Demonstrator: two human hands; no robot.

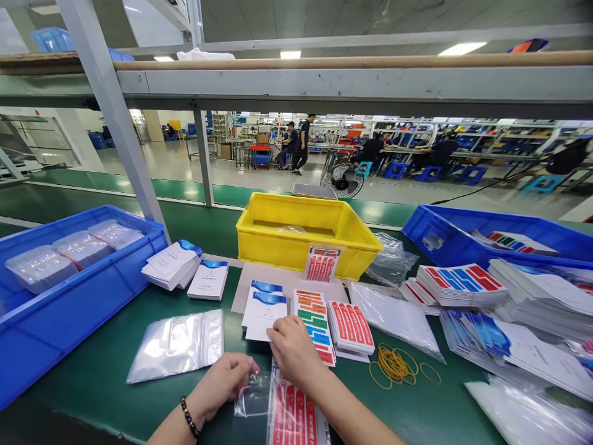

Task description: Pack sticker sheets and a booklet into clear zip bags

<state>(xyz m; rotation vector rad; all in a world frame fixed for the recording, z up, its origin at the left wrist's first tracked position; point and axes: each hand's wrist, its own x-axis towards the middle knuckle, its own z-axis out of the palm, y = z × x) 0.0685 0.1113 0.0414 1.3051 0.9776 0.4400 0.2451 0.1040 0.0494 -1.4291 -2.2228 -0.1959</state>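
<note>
My left hand (pixel 225 383), a beaded bracelet on its wrist, pinches the edge of a small clear plastic bag (pixel 252 397) near the front of the bench. At the lower corner of a white-and-blue booklet (pixel 264 314), on top of a small stack, the fingers of my right hand (pixel 294 346) are closed. Beside that stack lie multicoloured sticker sheets (pixel 311 312) and a pile of red sticker sheets (pixel 351 326). Under my right forearm, more red stickers (pixel 294 417) show through clear plastic. A stack of clear bags (pixel 178 343) lies to the left.
A yellow bin (pixel 306 247) stands behind the stacks, with blue bins at left (pixel 78 327) and right (pixel 445 241). Rubber bands (pixel 396 364), sticker piles (pixel 463 285) and booklets (pixel 528 352) lie at right. More booklets (pixel 208 279) sit at left. A metal post (pixel 111 117) rises at left.
</note>
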